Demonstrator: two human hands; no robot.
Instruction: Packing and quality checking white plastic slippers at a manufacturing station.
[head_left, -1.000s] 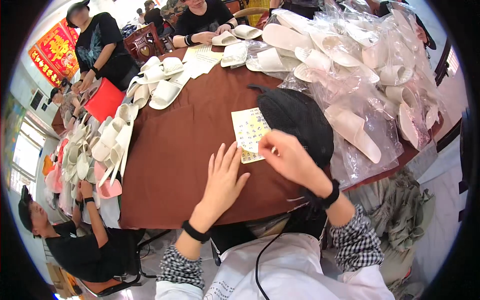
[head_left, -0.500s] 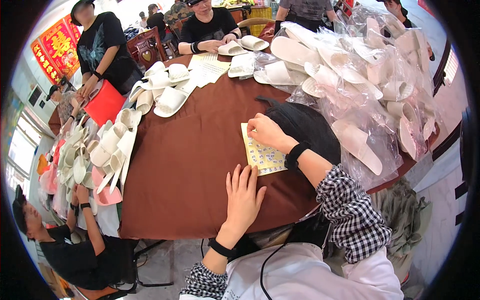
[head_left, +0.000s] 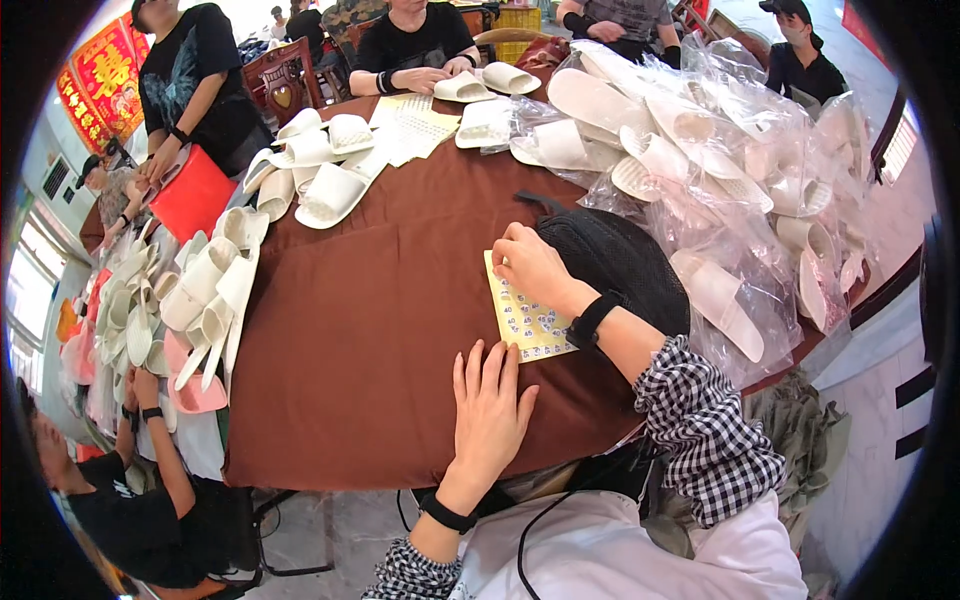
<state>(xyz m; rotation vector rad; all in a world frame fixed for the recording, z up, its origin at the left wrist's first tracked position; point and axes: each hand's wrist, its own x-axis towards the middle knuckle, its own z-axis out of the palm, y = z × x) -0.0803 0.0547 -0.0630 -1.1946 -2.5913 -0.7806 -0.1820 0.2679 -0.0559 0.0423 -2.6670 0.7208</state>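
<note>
A yellow sheet of small round stickers (head_left: 534, 340) lies on the brown tablecloth in front of me. My left hand (head_left: 490, 415) rests flat with its fingers stretched out, the fingertips at the sheet's lower left edge. Over the upper part of the sheet, my right hand (head_left: 532, 265) has its thumb and fingers pinched together. Whatever is between those fingertips is hidden or too small to make out. A black mesh bag (head_left: 632, 262) lies right beside my right hand and wrist, partly behind them.
Clear-bagged white slippers (head_left: 715, 285) are heaped on the right. More pale slippers (head_left: 340, 190) stand at the table's far left edge, near printed sheets (head_left: 415, 130). A co-worker holds a red container (head_left: 190, 195). Other people sit or stand around the table (head_left: 320, 400).
The view has shifted slightly. My hands keep nearly the same places on the sticker sheet, the right still pinched. At the far right, a person now shows more fully.
</note>
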